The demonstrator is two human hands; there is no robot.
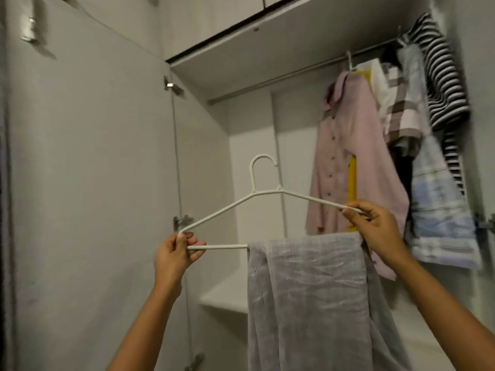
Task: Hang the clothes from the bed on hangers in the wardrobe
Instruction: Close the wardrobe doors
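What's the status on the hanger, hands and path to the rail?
Left hand pinching the white hanger at its left corner, right hand gripping its right arm. Grey cloth draped over the bottom bar. Rail free left of the pink shirt.

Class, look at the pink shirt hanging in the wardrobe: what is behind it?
Behind the pink shirt a yellow strip shows at its right edge, top and lower down. What that yellow thing is stays hidden: the shirt covers the rest.

Metal hinges (171, 85) sit along the inner side panel — a white shelf (227, 299) juts out low inside
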